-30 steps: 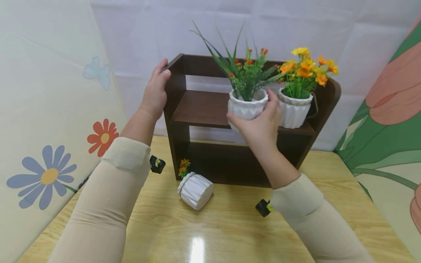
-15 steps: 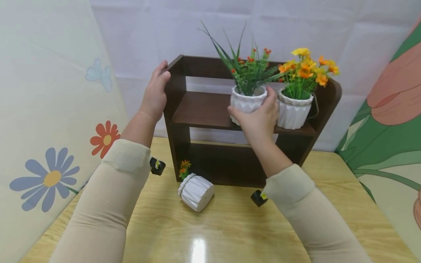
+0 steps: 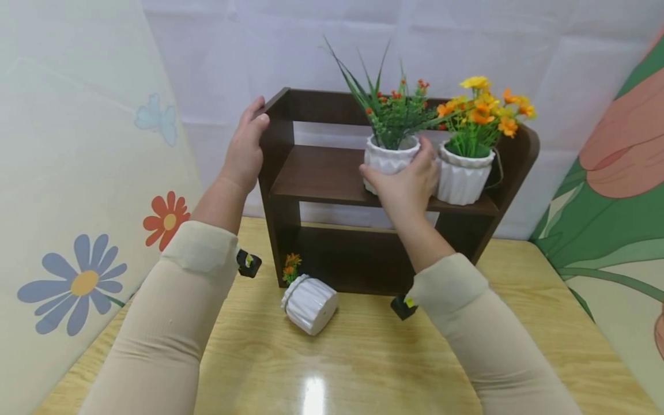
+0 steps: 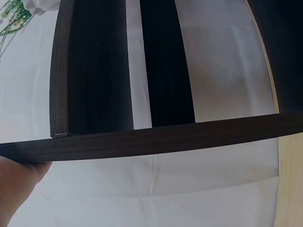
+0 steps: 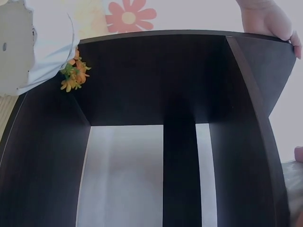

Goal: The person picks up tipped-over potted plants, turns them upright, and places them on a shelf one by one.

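Note:
My right hand [image 3: 410,184] grips a white fluted flowerpot [image 3: 386,158] from the front, thumb on its left and fingers round its right. Long grass blades and small red flowers rise from it. Its base is at the upper board of a dark brown shelf [image 3: 321,173], partly behind my hand. Immediately to the right, a second white pot [image 3: 464,178] with yellow and orange flowers stands upright on that board. My left hand [image 3: 244,147] holds the top of the shelf's left side panel; in the left wrist view the hand [image 4: 19,184] lies against the panel's outer face.
A third white pot [image 3: 311,305] lies tipped over on the wooden table [image 3: 353,357], its base toward me and orange flowers [image 3: 291,265] against the shelf's lower left. White cloth [image 3: 218,57] hangs behind, with flower-printed panels [image 3: 78,276] at the sides.
My right hand has carried the grass pot slightly right and back onto the upper board, and the right forearm has shifted left. The left hand stays on the shelf's side panel.

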Demonstrator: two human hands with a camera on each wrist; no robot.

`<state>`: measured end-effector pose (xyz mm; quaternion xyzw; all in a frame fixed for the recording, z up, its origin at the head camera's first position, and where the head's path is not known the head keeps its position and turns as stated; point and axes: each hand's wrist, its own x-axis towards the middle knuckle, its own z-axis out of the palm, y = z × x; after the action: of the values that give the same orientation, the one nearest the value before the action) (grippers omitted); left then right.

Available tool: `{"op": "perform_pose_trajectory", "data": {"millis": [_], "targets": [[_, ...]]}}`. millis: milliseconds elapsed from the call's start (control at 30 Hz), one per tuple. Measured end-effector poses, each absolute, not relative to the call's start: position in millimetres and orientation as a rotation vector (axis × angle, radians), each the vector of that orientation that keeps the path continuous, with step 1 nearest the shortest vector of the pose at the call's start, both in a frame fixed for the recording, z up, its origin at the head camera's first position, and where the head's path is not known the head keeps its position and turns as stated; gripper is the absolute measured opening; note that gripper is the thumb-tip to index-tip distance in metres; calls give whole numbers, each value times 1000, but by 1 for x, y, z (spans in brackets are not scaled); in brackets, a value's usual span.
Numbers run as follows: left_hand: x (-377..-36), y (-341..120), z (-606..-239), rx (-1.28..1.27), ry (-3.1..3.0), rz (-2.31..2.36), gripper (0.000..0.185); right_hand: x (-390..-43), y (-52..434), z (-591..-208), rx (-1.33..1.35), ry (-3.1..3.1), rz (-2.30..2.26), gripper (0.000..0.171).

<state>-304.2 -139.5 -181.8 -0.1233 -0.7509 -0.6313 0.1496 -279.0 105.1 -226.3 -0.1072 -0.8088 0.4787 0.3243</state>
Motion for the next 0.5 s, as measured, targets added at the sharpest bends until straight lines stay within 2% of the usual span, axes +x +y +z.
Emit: {"op": "perform_pose_trajectory", "data": {"millis": [500], "targets": [[-305,-140,-184,-351,-2152,-1808,53,-286,102,-228,-302,-2123,1242,110]]}}
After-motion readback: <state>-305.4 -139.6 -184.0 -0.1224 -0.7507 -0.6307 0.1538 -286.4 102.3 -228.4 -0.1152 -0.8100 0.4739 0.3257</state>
